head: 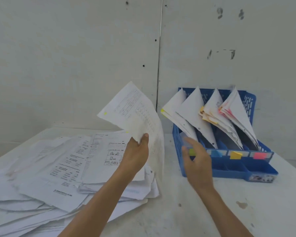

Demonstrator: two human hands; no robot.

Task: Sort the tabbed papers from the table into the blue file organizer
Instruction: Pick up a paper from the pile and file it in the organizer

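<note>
Held item: a white printed paper sheet (131,113), thin and slightly curled, with a grid of small print. It is raised above the table, between the pile and the organizer.
Tab: a small yellow-green tab (105,113) sits near the sheet's upper left corner.
Left hand: my view shows the left hand (137,154) pinching the sheet's lower edge, thumb on the near face and fingers curled behind.
Right hand: the right hand (197,161) holds nothing, its fingers spread and loosely bent. It is before the organizer's left front corner and blurred, so I cannot tell whether it touches the plastic.
Organizer: a blue plastic file organizer (249,101) with lattice walls, four slanted slots and a low front tray. It stands on the table at right, against the wall.
Filed contents: filed white sheets (191,106) lean in all four slots, corners up. Yellow tabs show on the leftmost bundle, orange-yellow on the third and pink on the fourth.
Slot labels: the front strip carries a green-yellow label (192,152) half covered by the right hand, then a blue label (215,153), a yellow label (235,154) and a pink label (259,155).
Loose stock: a broad ragged pile of white printed papers (58,168) lies flat at left, cut off by the frame edges.
Surface: a white table (212,211), scuffed and stained.
Backdrop: a pale panelled wall (75,48) with dark marks and a vertical seam.
Legibility: I cannot read any print, and a small sticker (261,178) on the tray's front right corner is too blurred.
</note>
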